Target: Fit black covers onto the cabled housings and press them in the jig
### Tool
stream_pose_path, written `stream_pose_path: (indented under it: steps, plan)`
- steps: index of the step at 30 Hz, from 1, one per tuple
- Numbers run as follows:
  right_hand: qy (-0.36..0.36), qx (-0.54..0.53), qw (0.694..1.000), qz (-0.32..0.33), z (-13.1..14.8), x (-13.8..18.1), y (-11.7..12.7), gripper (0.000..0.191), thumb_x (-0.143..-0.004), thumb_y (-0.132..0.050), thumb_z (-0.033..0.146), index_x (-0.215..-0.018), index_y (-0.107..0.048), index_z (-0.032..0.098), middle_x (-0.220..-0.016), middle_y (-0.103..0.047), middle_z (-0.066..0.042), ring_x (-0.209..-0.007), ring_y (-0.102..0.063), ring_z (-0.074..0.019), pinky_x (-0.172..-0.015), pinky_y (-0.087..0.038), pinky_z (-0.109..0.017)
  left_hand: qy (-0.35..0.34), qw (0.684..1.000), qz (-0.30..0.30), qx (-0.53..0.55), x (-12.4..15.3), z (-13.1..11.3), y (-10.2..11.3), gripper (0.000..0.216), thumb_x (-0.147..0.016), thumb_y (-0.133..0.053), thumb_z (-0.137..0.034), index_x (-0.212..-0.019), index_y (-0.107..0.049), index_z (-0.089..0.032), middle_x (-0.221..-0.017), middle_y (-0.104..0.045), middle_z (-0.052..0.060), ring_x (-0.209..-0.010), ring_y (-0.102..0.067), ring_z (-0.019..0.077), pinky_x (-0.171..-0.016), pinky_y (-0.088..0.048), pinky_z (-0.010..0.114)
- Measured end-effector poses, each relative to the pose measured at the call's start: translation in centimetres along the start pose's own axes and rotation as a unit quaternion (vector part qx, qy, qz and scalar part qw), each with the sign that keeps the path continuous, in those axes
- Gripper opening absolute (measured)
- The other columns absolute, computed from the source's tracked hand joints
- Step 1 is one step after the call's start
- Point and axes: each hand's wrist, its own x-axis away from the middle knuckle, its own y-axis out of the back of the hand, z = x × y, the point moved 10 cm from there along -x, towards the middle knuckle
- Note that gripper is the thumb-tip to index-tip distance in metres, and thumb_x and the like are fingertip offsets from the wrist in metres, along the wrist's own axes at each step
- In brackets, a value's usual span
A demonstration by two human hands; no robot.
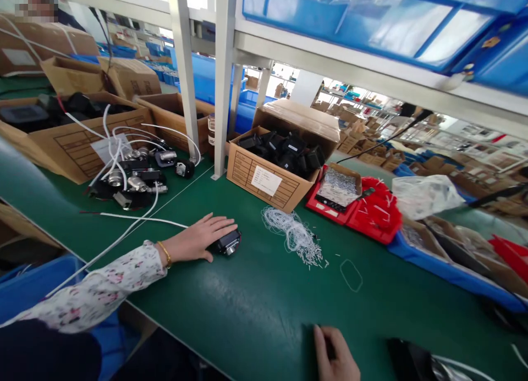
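My left hand point(201, 239) reaches out across the green table point(256, 304) in a floral sleeve with a gold bracelet. Its fingers are closed over a small black part with a metal end point(227, 243). At the bottom edge, my right hand point(335, 354) has curled fingers pressed on a dark flat thing point(307, 342) that I cannot make out. A heap of thin white ties point(295, 235) lies just right of the black part. One tie, bent into a loop point(351, 275), lies nearer to me.
A cardboard box of black parts point(272, 180) stands behind the ties. Red trays point(373, 216) and a plastic bag point(424, 195) are to the right. Black and metal parts with white cables point(132, 175) lie at back left. A blue bin point(25, 285) sits at lower left. Another person is far back left.
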Motion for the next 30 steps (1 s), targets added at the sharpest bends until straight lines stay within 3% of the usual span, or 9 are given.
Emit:
stream_pose_path:
  steps: [3, 9, 14, 17, 21, 23, 25, 27, 30]
  plan:
    - [-0.036, -0.078, 0.995, 0.059, 1.4, -0.5, -1.9, 0.041, -0.074, -0.058, 0.055, -0.089, -0.062, 0.016, -0.077, -0.063, -0.007, -0.072, -0.06, -0.0202, -0.063, -0.048, -0.026, 0.012, 0.997, 0.004, 0.077, -2.1, -0.9, -0.9, 0.077, -0.055, -0.075, -0.019, -0.125, -0.043, -0.028, -0.118, -0.055, 0.005, -0.11, -0.048, 0.0261, -0.097, -0.035, 0.04]
    - [-0.073, -0.311, 0.926, 0.201, 8.9, -1.9, -9.9, 0.05, -0.082, -0.052, 0.05, -0.122, -0.05, 0.019, -0.108, -0.058, -0.009, -0.078, -0.058, -0.0162, -0.07, -0.05, -0.029, -0.045, 0.95, 0.065, 0.303, -3.4, -4.8, -3.3, 0.075, -0.052, -0.077, -0.025, -0.12, -0.046, -0.021, -0.115, -0.056, 0.005, -0.106, -0.052, 0.0233, -0.095, -0.038, 0.035]
    - [-0.137, -0.452, 0.829, 0.299, 11.4, -1.4, -15.8, 0.054, -0.081, -0.052, 0.053, -0.123, -0.048, 0.018, -0.083, -0.063, -0.004, -0.062, -0.058, -0.0127, -0.056, -0.046, -0.023, -0.061, 0.889, 0.13, 0.435, -3.3, -6.2, -5.9, 0.079, -0.052, -0.078, -0.032, -0.122, -0.044, -0.02, -0.115, -0.056, 0.006, -0.107, -0.053, 0.0239, -0.095, -0.039, 0.036]
    - [-0.18, -0.498, 0.804, 0.27, 10.6, -1.2, -16.6, 0.049, -0.077, -0.061, 0.05, -0.111, -0.051, 0.017, -0.069, -0.06, 0.0, -0.052, -0.055, -0.0101, -0.048, -0.043, -0.02, -0.043, 0.919, 0.067, 0.386, -3.3, -4.6, -5.1, 0.072, -0.053, -0.078, -0.037, -0.117, -0.052, -0.02, -0.117, -0.053, 0.007, -0.112, -0.048, 0.0271, -0.098, -0.036, 0.039]
    - [-0.225, -0.558, 0.752, 0.269, 11.1, 0.2, -17.2, 0.046, -0.076, -0.064, 0.047, -0.103, -0.049, 0.014, -0.079, -0.065, -0.007, -0.061, -0.062, -0.0142, -0.058, -0.047, -0.025, 0.044, 0.941, -0.044, 0.334, -1.4, -2.3, -4.1, 0.04, -0.082, -0.05, -0.038, -0.118, -0.051, -0.02, -0.118, -0.054, 0.008, -0.11, -0.051, 0.0229, -0.096, -0.039, 0.036]
    - [-0.246, -0.582, 0.732, 0.254, 11.6, 0.9, -17.4, 0.045, -0.078, -0.062, 0.047, -0.104, -0.047, 0.013, -0.084, -0.067, -0.011, -0.07, -0.064, -0.0169, -0.065, -0.049, -0.028, 0.045, 0.944, -0.049, 0.322, -0.3, -3.0, -4.8, 0.048, -0.084, -0.048, -0.034, -0.129, -0.04, -0.021, -0.128, -0.048, 0.009, -0.117, -0.046, 0.0228, -0.101, -0.034, 0.038]
    - [-0.257, -0.6, 0.719, 0.239, 12.2, 1.6, -17.8, 0.046, -0.079, -0.061, 0.046, -0.108, -0.044, 0.014, -0.086, -0.067, -0.011, -0.074, -0.065, -0.0181, -0.068, -0.05, -0.03, 0.049, 0.95, -0.053, 0.304, 0.2, -3.9, -5.7, 0.075, -0.072, -0.065, -0.031, -0.136, -0.026, -0.021, -0.138, -0.037, 0.011, -0.125, -0.037, 0.026, -0.106, -0.028, 0.041]
    - [-0.256, -0.605, 0.717, 0.233, 12.5, 1.9, -18.1, 0.049, -0.077, -0.063, 0.045, -0.111, -0.043, 0.017, -0.09, -0.067, -0.009, -0.075, -0.064, -0.0179, -0.065, -0.05, -0.03, 0.085, 0.948, -0.079, 0.295, 0.2, -4.1, -6.2, 0.094, -0.058, -0.075, -0.025, -0.136, -0.022, -0.02, -0.138, -0.035, 0.013, -0.125, -0.037, 0.0291, -0.105, -0.029, 0.044]
    - [-0.265, -0.539, 0.758, 0.253, 11.9, 1.7, -17.9, 0.047, -0.077, -0.058, 0.052, -0.107, -0.045, 0.018, -0.082, -0.066, -0.004, -0.061, -0.062, -0.0148, -0.05, -0.048, -0.025, 0.113, 0.939, -0.095, 0.311, -0.7, -4.4, -6.5, 0.088, -0.055, -0.076, -0.024, -0.13, -0.029, -0.02, -0.129, -0.044, 0.012, -0.118, -0.044, 0.0295, -0.102, -0.034, 0.045]
